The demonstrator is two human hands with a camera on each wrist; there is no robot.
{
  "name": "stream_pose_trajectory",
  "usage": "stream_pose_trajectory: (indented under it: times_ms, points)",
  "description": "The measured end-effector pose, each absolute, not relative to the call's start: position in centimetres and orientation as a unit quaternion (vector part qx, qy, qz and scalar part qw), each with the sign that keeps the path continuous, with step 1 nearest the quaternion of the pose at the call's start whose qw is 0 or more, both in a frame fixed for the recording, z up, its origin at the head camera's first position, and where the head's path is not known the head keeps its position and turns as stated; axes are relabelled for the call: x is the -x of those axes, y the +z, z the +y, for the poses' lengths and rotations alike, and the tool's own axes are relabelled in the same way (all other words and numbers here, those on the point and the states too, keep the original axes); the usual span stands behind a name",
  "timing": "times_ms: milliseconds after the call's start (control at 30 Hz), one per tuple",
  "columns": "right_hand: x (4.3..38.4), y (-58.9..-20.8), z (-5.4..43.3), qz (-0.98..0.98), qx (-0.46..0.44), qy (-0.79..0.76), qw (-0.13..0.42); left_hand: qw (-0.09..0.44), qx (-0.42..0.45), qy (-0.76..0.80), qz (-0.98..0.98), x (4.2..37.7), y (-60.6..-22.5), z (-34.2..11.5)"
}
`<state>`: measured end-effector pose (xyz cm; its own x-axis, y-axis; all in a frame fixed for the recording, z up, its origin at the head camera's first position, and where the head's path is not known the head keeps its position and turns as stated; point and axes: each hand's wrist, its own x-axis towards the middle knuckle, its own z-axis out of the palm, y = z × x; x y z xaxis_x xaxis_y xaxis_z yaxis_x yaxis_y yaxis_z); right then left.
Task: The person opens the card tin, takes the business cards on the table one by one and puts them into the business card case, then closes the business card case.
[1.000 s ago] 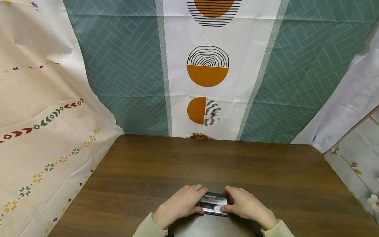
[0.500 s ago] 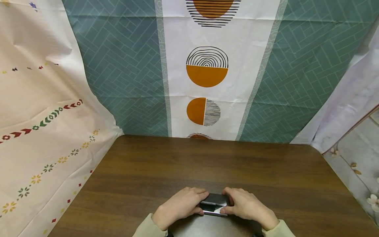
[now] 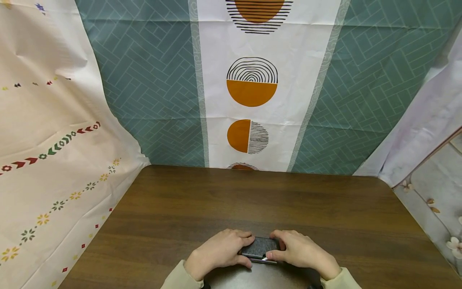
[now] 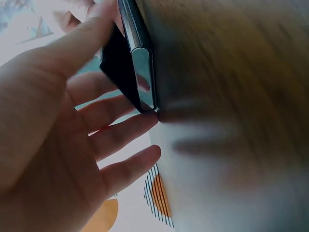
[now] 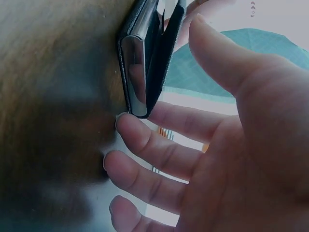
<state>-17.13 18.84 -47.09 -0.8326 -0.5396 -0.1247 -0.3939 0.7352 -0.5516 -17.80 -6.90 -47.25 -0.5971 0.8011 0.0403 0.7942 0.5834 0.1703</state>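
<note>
A small dark business card case point(image 3: 259, 245) with a textured cover lies on the table in front of me. Its flap stands slightly raised over a shiny metal body, as the left wrist view shows at the case's end point(image 4: 142, 72). My left hand point(image 3: 221, 249) holds the left end, forefinger at the back edge and thumb near the front. At the other end my right hand point(image 3: 302, 249) grips the case between forefinger and thumb, the thumb by the flap's front edge. A bit of white shows beneath that thumb. The remaining fingers point(image 5: 140, 169) of the right hand are spread behind the case.
The brown wooden table point(image 3: 231, 200) stretches to the back and both sides. Behind it hangs a green and white patterned cloth point(image 3: 166, 100). A cream cloth point(image 3: 54, 160) drapes along the left, and a pale floral one point(image 3: 433, 208) along the right.
The case's flap has swung down toward me, covering the printed and shiny inside visible a second ago. The left thumb has shifted slightly toward me; the right hand has hardly moved.
</note>
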Motion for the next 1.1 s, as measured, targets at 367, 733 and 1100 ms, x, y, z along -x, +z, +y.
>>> stream_pose_trajectory:
  times_ms: [367,733,1100]
  points:
    - [17.23,-47.35,19.01,0.918,0.26,-0.271,0.127,0.031,-0.454,0.11,0.884,18.08,-47.34,-7.16]
    - [17.31,-47.46,18.93,0.917,0.261,-0.274,0.122,0.034,-0.413,0.088,0.906,18.19,-47.49,-7.05]
    - [17.23,-47.56,18.87,0.917,0.257,-0.28,0.124,0.03,-0.407,0.083,0.909,17.99,-47.47,-6.97]
